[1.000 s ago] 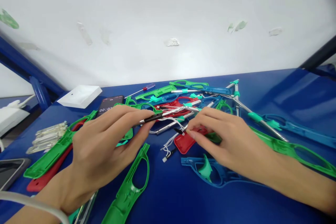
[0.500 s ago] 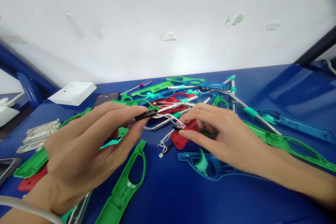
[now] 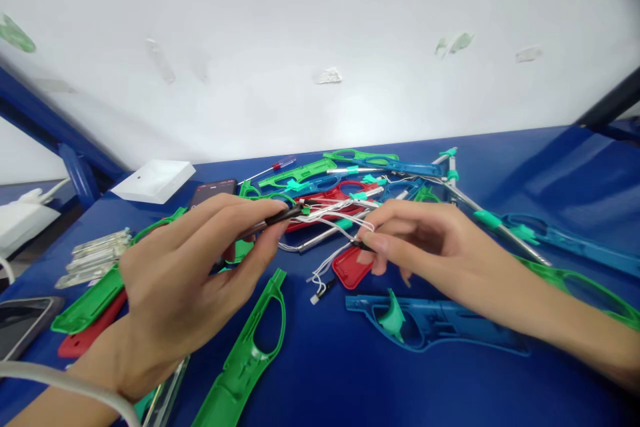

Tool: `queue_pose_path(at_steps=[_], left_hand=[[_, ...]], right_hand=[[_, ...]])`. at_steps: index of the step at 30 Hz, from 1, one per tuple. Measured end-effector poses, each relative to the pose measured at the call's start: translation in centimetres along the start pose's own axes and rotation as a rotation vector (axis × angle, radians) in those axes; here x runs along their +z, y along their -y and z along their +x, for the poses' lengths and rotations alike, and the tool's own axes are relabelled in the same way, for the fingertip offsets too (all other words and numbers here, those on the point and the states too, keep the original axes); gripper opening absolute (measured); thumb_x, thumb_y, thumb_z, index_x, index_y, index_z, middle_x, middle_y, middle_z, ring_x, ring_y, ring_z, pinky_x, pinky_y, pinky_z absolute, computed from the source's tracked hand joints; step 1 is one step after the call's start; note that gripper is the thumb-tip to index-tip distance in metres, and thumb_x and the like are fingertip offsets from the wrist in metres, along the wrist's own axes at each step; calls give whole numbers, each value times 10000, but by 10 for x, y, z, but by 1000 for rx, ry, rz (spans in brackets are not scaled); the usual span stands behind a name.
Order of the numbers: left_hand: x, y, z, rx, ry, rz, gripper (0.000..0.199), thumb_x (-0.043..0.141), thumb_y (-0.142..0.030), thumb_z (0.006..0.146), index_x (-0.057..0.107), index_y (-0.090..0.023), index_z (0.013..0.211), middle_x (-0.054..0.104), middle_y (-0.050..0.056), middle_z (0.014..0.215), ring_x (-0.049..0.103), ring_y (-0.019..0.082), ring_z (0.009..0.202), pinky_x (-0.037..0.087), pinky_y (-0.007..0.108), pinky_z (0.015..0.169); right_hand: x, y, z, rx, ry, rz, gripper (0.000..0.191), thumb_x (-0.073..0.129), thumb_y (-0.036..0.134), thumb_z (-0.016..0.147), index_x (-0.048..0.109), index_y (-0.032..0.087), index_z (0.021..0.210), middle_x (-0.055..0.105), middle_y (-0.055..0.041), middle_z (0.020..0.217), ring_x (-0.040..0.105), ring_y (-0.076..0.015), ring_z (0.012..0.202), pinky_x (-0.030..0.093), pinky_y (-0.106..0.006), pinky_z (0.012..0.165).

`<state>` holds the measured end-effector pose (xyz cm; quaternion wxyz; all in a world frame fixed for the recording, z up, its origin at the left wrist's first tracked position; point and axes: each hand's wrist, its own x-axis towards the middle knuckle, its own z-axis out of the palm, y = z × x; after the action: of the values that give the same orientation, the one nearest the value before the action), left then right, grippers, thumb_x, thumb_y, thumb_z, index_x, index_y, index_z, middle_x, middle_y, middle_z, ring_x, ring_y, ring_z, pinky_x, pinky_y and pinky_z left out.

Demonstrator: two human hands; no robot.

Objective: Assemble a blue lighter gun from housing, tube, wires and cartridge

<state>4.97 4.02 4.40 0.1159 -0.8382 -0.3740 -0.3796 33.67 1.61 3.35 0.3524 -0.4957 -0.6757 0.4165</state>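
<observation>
My left hand [image 3: 200, 280] pinches a metal rod with a black sleeve [image 3: 284, 215] at its end, near the middle of the view. White wires [image 3: 333, 211] run from that end toward my right hand [image 3: 425, 240]. The thumb and index finger of my right hand close on a small black piece [image 3: 361, 245] on the wires. Below the hands lie a red plastic part [image 3: 351, 268], a green plastic shell [image 3: 240, 360] and a blue shell [image 3: 440, 327] with a teal piece [image 3: 393, 317] on it.
On the blue table [image 3: 325, 387], more coloured shells and rods with teal tape [image 3: 486, 218] spread behind my hands. A white box [image 3: 155, 181], a screwdriver [image 3: 284, 163], a dark phone [image 3: 216, 191] and clear packets [image 3: 95, 257] stand or lie leftward. A white wall rises behind.
The camera view has shifted, so most things appear slightly further right. My right hand has moved right relative to the table parts, with the black piece and wires between its fingers.
</observation>
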Motion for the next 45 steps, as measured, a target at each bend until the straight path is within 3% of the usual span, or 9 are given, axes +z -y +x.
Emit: queue_pose_path(at_steps=[5,9,20,27,35,38,40,43,45], left_hand=[[5,4,1,12,-23,-9,72,691,-218,1131,718,-269,1174,852,-21,1058,798,119,865,674,301,835],[11,6,4,57,-36,-16,62,718,-224,1122,732,-248,1177,861,3,1054,830,138,941,701,300,877],[11,10,3,113,15,-46,70,684,-210,1122,735,-229,1166,865,33,1079,837,181,906,680,327,754],[13,12,3,143,-27,-55,108,706,-163,1072,739,-252,1125,854,4,1009,833,180,836,664,313,717],[15,10,5,146,-36,-24,93,710,-156,1061,743,-238,1091,851,-14,981,837,156,843,651,269,725],[16,11,4,136,-68,-11,106,700,-157,1065,741,-252,1092,853,-30,971,831,149,820,646,271,717],[16,10,4,116,-105,-7,131,719,-142,1049,740,-263,1096,853,-42,966,823,145,804,642,277,719],[12,7,4,55,-155,-3,156,781,-132,1002,763,-258,1091,836,-48,913,803,142,780,623,280,707],[10,6,5,11,-163,-3,120,806,-157,983,795,-246,1063,816,-44,864,766,126,730,596,279,668]], right_hand=[[0,-1,4,2,-24,66,329,715,568,1087,803,253,1057,735,16,677,563,-114,523,373,-223,432],[-2,3,7,-63,-82,24,338,754,573,1048,803,254,947,692,35,613,506,-92,473,300,-219,385],[-4,7,7,-81,-144,-26,366,787,617,1004,795,269,890,680,29,635,598,-116,497,423,-238,402],[-4,3,8,-13,-131,10,337,841,610,967,826,276,924,661,43,620,572,-86,492,393,-191,409],[-6,4,8,-32,-116,40,257,810,516,1003,838,262,973,671,48,619,570,-89,504,392,-181,397],[-8,-1,6,-47,-105,-56,301,795,532,1002,855,244,1068,705,36,650,593,-105,520,418,-196,404],[-9,-6,4,-125,-106,-250,315,698,467,1070,846,227,1209,748,20,714,616,-115,521,466,-211,419],[-9,-16,5,-299,-140,-591,331,576,290,1109,814,209,1325,808,-39,965,652,-124,564,526,-261,475],[-7,-24,7,-374,-147,-728,297,597,258,1095,832,208,1270,784,-87,1147,683,-154,646,544,-315,536]])
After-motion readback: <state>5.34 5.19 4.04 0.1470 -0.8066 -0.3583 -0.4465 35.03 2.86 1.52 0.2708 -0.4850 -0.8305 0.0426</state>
